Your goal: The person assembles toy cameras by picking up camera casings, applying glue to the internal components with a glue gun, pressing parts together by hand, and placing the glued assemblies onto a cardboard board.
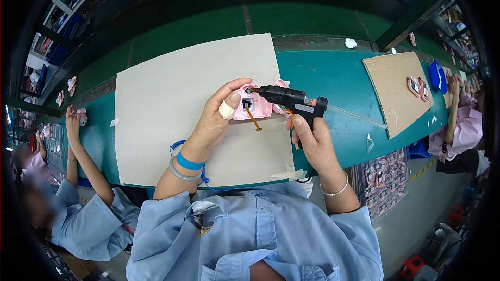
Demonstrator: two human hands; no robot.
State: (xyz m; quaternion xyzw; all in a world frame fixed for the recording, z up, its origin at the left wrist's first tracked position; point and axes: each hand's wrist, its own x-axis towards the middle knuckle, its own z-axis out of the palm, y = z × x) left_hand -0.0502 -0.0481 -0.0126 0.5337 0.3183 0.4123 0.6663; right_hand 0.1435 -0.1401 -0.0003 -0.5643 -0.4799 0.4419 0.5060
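My left hand is closed on a pink plastic housing, its thumb wrapped in a pale finger cover. A dark square part sits in the housing, and an orange ribbon cable hangs from it. In my right hand is a black hot glue gun, gripped by its handle. The nozzle points left and reaches over the top of the housing; whether it touches cannot be made out. A clear glue stick sticks out from the gun's rear. Another pink piece lies just behind the gun.
A grey cardboard sheet covers the green table beneath my hands. To the right, a brown cardboard carries pink parts. A tray of pink units stands below the table edge. Co-workers sit on both sides.
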